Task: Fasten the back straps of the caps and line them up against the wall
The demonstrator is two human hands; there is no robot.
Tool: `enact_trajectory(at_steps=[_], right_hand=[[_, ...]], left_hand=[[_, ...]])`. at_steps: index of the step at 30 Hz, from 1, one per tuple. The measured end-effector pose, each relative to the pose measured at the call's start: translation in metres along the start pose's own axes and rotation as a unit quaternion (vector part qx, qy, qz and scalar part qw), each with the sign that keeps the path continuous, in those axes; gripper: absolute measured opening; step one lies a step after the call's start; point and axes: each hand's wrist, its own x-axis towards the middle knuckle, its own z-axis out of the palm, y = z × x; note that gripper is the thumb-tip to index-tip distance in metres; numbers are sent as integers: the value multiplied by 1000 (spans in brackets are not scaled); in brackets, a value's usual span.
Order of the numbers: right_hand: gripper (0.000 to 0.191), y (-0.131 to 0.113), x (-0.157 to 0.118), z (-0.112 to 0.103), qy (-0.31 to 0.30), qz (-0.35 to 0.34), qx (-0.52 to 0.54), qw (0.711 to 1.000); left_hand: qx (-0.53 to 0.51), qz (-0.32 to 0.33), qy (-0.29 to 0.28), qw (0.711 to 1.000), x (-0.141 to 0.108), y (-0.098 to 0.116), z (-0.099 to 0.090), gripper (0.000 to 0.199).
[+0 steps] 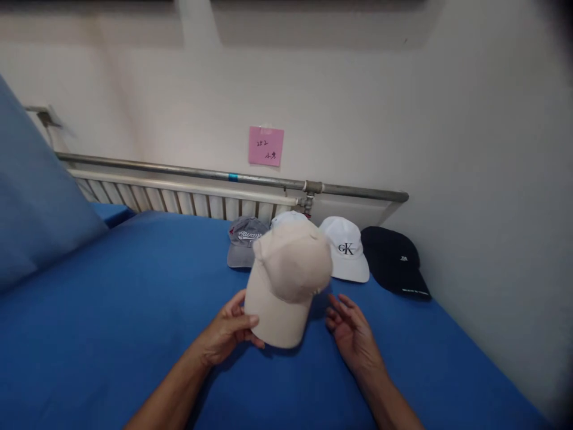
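A beige baseball cap [293, 269] is held up over the blue surface, tilted, its brim toward me. My left hand [230, 328] grips the left edge of the brim, thumb on top and fingers beneath. To the right of the cap, my right hand [351, 331] is apart from it, palm partly up, fingers loosely spread and holding nothing. Behind the beige cap sit a grey cap [242, 242] with white lettering, a pale cap [289, 217] mostly hidden by it, a white cap [344, 248] marked CK, and a black cap [396, 260] at the right.
The blue covered surface [134, 310] reaches back to a radiator [179, 200] and a metal pipe [188, 171] along the wall. Above them a pink note [266, 146] is stuck up. A blue curtain [40, 203] hangs at the left, and a wall closes off the right.
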Motion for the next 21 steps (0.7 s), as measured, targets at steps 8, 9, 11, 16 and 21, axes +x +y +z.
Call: enact_trajectory(at_steps=[8,9,11,16,21], right_hand=[[38,-2,-1,2,-2,27,3,1000],[39,-2,-1,2,-1,30,4,1000],[41,-2,1,2,0,36,4,999],[46,-2,6,2,-4,50,-2,999],[46,-1,6,3,-7,59,-28,998]], left_hand=[[-65,181,229,954,18,59,-80,62],[-76,187,244,949,23,64,-92,62],[-92,201,270,937,35,72,-112,55],[-101,211,293,927,62,83,-145,45],[-108,201,325,918,75,92,-163,42]])
